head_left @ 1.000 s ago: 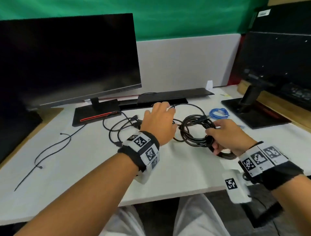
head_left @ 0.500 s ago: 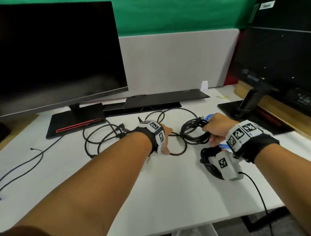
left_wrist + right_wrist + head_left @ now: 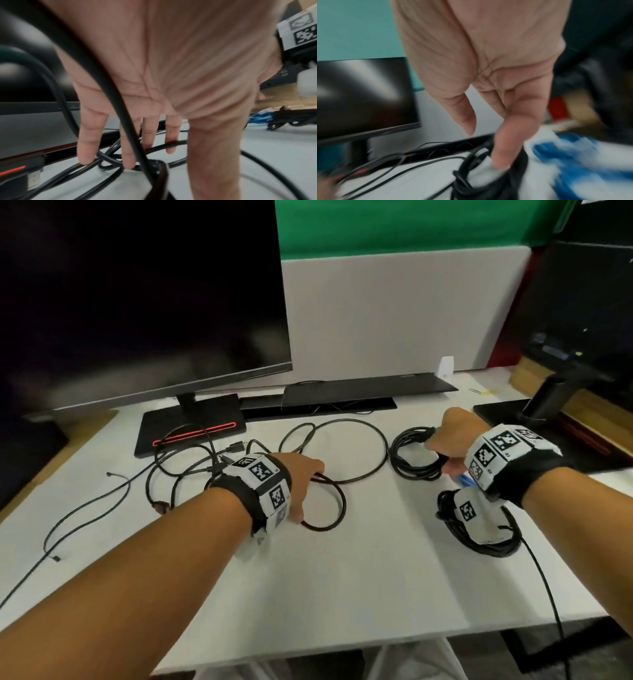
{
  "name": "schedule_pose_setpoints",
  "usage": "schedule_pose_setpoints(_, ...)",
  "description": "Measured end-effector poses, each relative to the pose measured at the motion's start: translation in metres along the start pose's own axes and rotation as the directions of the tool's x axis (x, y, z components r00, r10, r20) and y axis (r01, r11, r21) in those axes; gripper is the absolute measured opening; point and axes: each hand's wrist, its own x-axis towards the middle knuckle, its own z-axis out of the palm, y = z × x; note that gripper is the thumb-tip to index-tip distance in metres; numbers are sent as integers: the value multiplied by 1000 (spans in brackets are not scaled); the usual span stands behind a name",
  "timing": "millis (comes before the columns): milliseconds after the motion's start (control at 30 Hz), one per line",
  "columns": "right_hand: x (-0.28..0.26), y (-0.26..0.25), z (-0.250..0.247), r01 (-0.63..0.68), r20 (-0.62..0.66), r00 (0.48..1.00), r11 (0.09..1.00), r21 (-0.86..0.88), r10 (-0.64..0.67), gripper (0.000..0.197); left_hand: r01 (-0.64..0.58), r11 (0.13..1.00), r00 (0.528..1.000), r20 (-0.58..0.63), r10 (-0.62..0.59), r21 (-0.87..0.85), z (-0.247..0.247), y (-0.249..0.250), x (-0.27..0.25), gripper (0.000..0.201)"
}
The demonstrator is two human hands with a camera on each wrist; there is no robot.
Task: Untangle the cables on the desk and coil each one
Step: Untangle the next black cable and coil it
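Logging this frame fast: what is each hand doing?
Left hand: open, straight fingers on loose black cables.
Right hand: holds coiled black cable.

Hands: two, a left hand [image 3: 305,477] and a right hand [image 3: 448,436], each with a marker-covered wristband.
Coiled black cables: two, one bundle [image 3: 411,455] at the right hand, another coil [image 3: 479,539] nearer the tabletop edge, partly hidden under the wrist camera.
Blue cable: one [image 3: 464,479], mostly hidden by the right wrist.
Loose black cables: a tangle [image 3: 191,470] at the left hand, running into wide loops [image 3: 342,453]; the exact number cannot be told.
Thin black cable: one [image 3: 85,508], trailing to the left.
Monitors: two, a large one [image 3: 144,296] on the left and another [image 3: 582,313] at the right.
Tabletop: one [image 3: 342,577], white.
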Motion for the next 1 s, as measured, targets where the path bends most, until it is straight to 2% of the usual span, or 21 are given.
schedule_pose_setpoints(67, -17, -21, 2, 148, -105, 981, 979, -142, -164, 24, 7, 999, 995, -99, -2, 46, -1, 5, -17, 84)
schedule_pose_setpoints(100, -25, -32, 6, 235, -86, 965, 962, -143, -248, 29, 18, 998, 980, -200, -5, 66, -2, 6, -27, 75)
schedule_pose_setpoints(133, -34, -44, 12, 309, -25, 950, 947, -92, -312, 32, 38, 998, 949, -314, -18, 59, -3, 6, -38, 66)
schedule_pose_setpoints(200, -49, -65, 31, 372, 159, 912, 925, 74, -379, 33, 103, 992, 849, -514, -123, -68, -6, -4, -58, 52)
schedule_pose_setpoints(233, -54, -74, 42, 372, 239, 886, 917, 140, -396, 38, 145, 974, 795, -565, -221, -176, -7, -14, -67, 49)
schedule_pose_setpoints(267, -58, -82, 53, 375, 293, 860, 907, 191, -417, 47, 196, 936, 758, -561, -333, -291, -6, -25, -74, 49)
schedule_pose_setpoints(300, -60, -88, 64, 386, 319, 837, 892, 233, -445, 58, 249, 887, 751, -501, -430, -389, -1, -38, -78, 52)
schedule_pose_setpoints(333, -61, -94, 74, 403, 320, 818, 873, 273, -478, 69, 276, 847, 781, -408, -473, -454, 7, -48, -81, 56)
schedule_pose_setpoints(400, -60, -107, 91, 431, 320, 785, 838, 335, -531, 85, 214, 786, 885, -227, -408, -580, 30, -61, -81, 56)
schedule_pose_setpoints(467, -61, -121, 106, 452, 350, 762, 834, 316, -545, 89, 108, 677, 935, -157, -318, -728, 53, -62, -82, 40)
schedule_pose_setpoints(533, -63, -133, 120, 483, 321, 783, 846, 226, -533, 84, -14, 644, 918, -265, -295, -765, 66, -62, -81, 24)
schedule_pose_setpoints(600, -64, -143, 126, 492, 247, 835, 868, 61, -491, 73, -129, 621, 865, -394, -311, -773, 68, -61, -83, 25)
schedule_pose_setpoints(667, -63, -149, 126, 426, 211, 893, 898, -114, -397, 52, -224, 596, 810, -487, -326, -771, 67, -62, -88, 22)
schedule_pose_setpoints(700, -63, -151, 125, 392, 196, 912, 908, -148, -362, 38, -261, 594, 789, -523, -323, -761, 67, -62, -90, 23)
schedule_pose_setpoints(767, -63, -152, 122, 375, 169, 923, 908, -188, -347, 18, -296, 607, 765, -564, -312, -738, 70, -61, -96, 27)
schedule_pose_setpoints(833, -60, -150, 117, 411, 166, 910, 881, -236, -380, 17, -303, 621, 751, -582, -312, -723, 76, -61, -102, 25)
schedule_pose_setpoints(900, -55, -148, 105, 423, 199, 901, 883, -204, -385, 14, -279, 638, 740, -585, -333, -717, 83, -63, -107, 17)
schedule_pose_setpoints(933, -53, -147, 94, 404, 224, 900, 908, -109, -373, 19, -253, 656, 741, -578, -341, -711, 86, -66, -110, 14)
schedule_pose_setpoints(1000, -50, -145, 68, 330, 283, 890, 933, 144, -358, 29, -209, 704, 753, -571, -327, -679, 92, -74, -111, 28)
